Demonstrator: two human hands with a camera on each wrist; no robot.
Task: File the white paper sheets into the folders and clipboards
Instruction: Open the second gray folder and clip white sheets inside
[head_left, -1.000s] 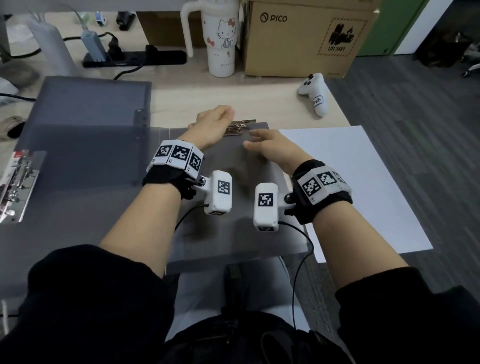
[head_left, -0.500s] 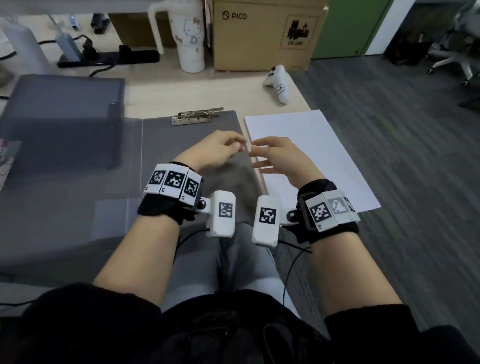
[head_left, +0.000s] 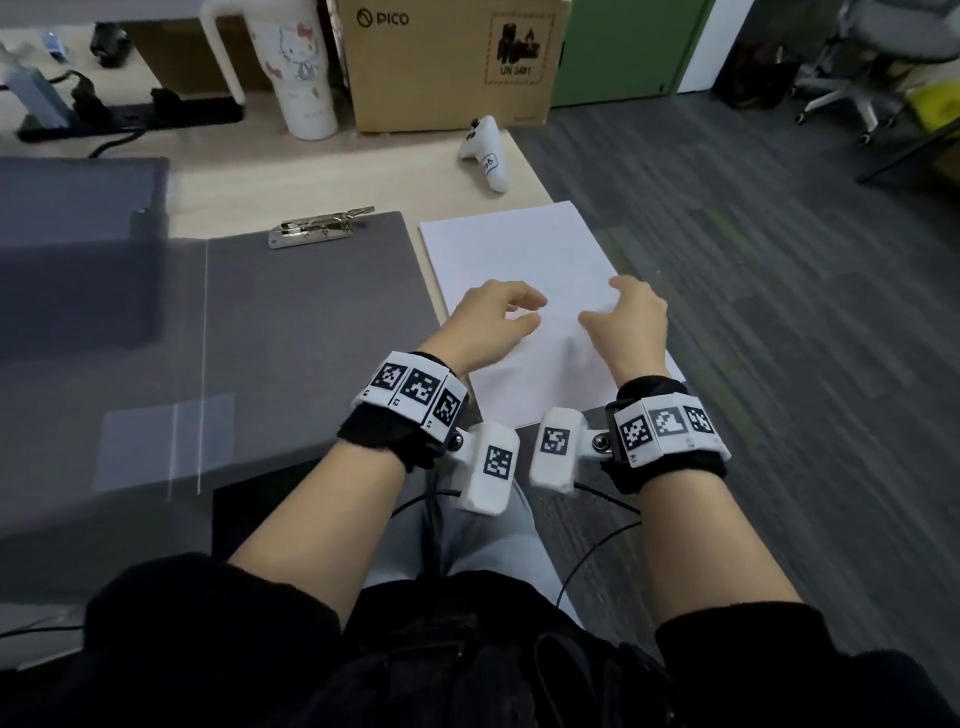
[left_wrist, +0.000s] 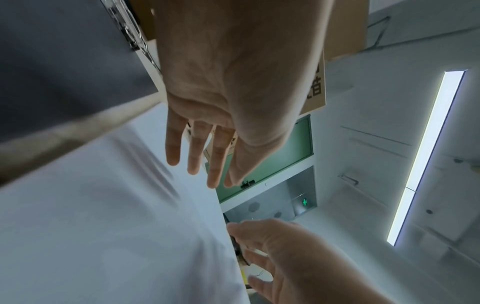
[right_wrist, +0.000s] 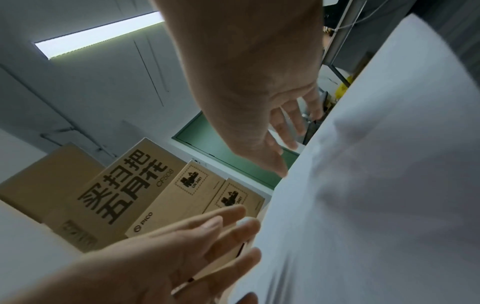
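A stack of white paper sheets (head_left: 519, 249) lies at the desk's right edge, right of a grey clipboard (head_left: 311, 322) whose metal clip (head_left: 319, 228) is at its far end. My left hand (head_left: 493, 322) and right hand (head_left: 631, 322) are both over the near half of the stack, fingers loosely spread, holding nothing. In the left wrist view the left hand's fingers (left_wrist: 194, 152) stretch out just above the paper (left_wrist: 103, 205). The right hand (right_wrist: 259, 123) reaches toward the paper's (right_wrist: 376, 185) right edge. Whether the fingertips touch the sheets I cannot tell.
A translucent grey folder (head_left: 78, 249) lies open left of the clipboard. At the back stand a white tumbler (head_left: 301, 67), a cardboard box (head_left: 447, 62) and a white controller (head_left: 485, 156). The paper's near right corner overhangs the desk above grey carpet. An office chair (head_left: 872, 67) stands far right.
Both hands have moved right, from over the clipboard to over the paper stack. The head view has swung right with them.
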